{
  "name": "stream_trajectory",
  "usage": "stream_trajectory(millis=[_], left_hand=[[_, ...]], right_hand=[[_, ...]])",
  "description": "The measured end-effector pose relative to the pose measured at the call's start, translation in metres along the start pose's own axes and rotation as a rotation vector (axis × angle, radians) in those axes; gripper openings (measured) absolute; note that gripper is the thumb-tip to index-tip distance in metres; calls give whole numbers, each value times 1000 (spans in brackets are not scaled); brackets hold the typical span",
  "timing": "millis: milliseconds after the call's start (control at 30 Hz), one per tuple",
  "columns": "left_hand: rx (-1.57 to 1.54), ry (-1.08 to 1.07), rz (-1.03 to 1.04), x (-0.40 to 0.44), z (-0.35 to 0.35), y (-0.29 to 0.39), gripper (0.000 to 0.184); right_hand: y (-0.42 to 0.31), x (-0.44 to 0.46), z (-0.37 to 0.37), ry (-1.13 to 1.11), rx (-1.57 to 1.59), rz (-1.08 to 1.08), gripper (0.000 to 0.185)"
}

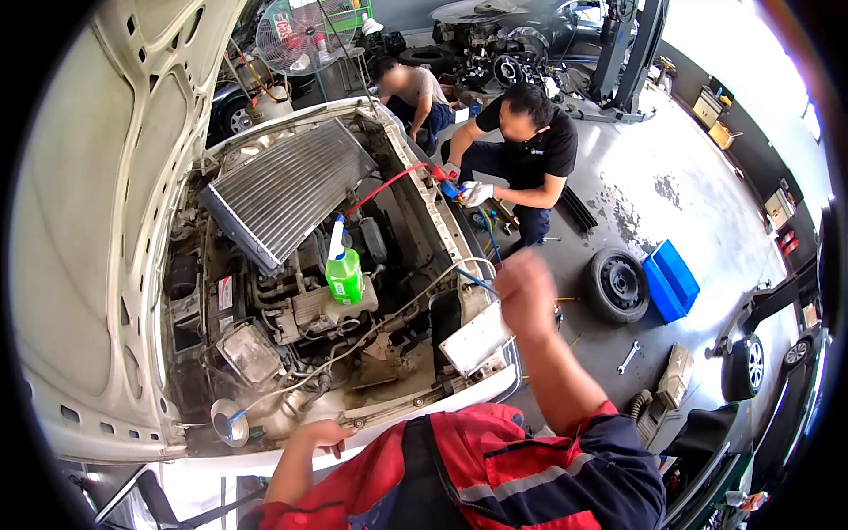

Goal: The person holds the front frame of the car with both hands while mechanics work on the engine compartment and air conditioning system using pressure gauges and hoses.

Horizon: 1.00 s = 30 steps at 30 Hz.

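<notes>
My right hand (527, 284) is raised beside the front corner of the car, its fingers curled and blurred by motion, near a white box (475, 339) and a thin pale hose (389, 315). My left hand (323, 436) is low at the near edge of the engine bay, fingers bent, by the metal rim (380, 415). What it may touch is hidden. A green spray bottle (344, 276) stands upright on the engine. Behind it a radiator (291, 190) lies tilted across the bay. The pale hose runs to a white funnel (230, 422) at the lower left.
A person in a black shirt (554, 150) crouches beyond the car, gloved hands at a red hose (386, 187); another person (422, 88) crouches behind. The open hood (88, 221) rises at left. A tire (616, 284), blue crate (673, 278) and wrench (629, 357) are on the floor.
</notes>
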<state>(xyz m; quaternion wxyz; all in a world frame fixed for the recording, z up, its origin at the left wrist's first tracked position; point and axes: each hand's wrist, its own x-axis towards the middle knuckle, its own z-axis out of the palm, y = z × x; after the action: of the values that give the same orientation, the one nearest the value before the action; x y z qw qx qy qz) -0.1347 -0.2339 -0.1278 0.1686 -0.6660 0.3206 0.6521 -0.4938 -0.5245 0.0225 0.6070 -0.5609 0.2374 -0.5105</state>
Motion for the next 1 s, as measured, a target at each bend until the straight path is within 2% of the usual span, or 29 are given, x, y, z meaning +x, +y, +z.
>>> stream_trajectory(millis=[33,67,100,133,167,200,233,267,300,333,367,400,467,567,633,667,767,833,867,933,1000], left_hand=[[43,22,-8,-2,2,10,63],[82,39,-19,-4,7,15,64],[123,60,-29,-6,9,17,65],[209,79,-15,-3,9,17,66],[197,90,-19,-4,9,17,65],[191,97,-22,-6,8,19,65],[186,98,-25,-6,11,20,65],[141,100,-28,-2,16,16,65],[96,109,-26,7,16,10,64],[53,123,-28,12,15,4,64],[34,83,14,14,13,-1,63],[89,127,-10,7,11,3,62],[223,218,4,1,19,5,60],[337,427,59,-7,32,-1,60],[469,615,77,-16,46,3,55],[471,592,74,-18,53,4,54],[592,508,119,-17,46,14,49],[738,394,192,3,52,11,45],[498,505,353,41,64,-13,36],[103,721,654,45,78,5,33],[116,688,694,44,71,12,31]], right_hand=[[-19,29,-15,230,835,2,31],[-69,49,1,637,474,-161,33],[-98,58,-5,609,530,-409,30],[-119,71,-8,686,555,-590,27],[-110,77,-7,698,-194,-573,15],[-97,90,1,558,-550,-502,7],[-81,104,14,265,-859,-202,8],[-56,106,38,-372,-1386,309,17],[-12,95,49,-1035,-1702,522,27],[42,72,45,-1510,-1880,291,27],[74,44,44,-1493,-1828,197,28],[90,17,44,-1337,-1602,191,32],[126,-27,44,-1397,-1152,326,35],[151,-89,34,-1313,-990,440,39],[193,-132,12,-1528,-1072,470,42],[207,-148,-2,-1635,-970,444,45],[172,-158,0,-1104,-1002,832,48],[185,-165,-5,-1076,-1024,798,47],[185,-162,1,-1061,-1039,815,46],[188,-164,4,-1002,-1049,781,45],[180,-156,6,-991,-1032,829,46]])
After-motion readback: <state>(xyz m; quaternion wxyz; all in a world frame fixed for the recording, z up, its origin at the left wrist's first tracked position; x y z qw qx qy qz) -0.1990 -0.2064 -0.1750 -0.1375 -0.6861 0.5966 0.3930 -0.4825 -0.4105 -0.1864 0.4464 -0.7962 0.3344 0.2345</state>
